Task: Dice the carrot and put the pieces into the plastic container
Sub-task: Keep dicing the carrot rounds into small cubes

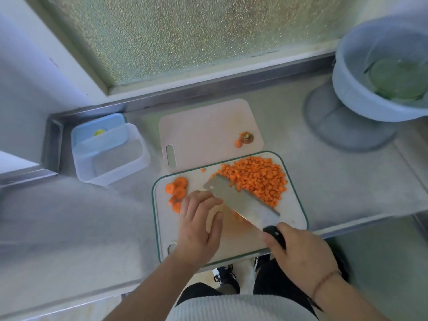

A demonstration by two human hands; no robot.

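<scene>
A heap of diced carrot [259,179] lies at the far right of the green-rimmed cutting board [294,216]. Round carrot slices [177,192] sit at the board's left. My right hand [298,253] grips the black handle of a cleaver [240,198], whose blade slants across the board against the diced heap. My left hand [200,224] rests on the board beside the blade, fingers curled down over some carrot that is mostly hidden. The clear plastic container [111,156] stands empty on the counter to the left, its blue lid [97,128] behind it.
A second pale cutting board [203,133] lies behind, with the carrot top and a scrap [245,139] on it. A light blue colander bowl [361,89] stands at the back right. A steel ledge and frosted window run along the back. The counter edge is just below the board.
</scene>
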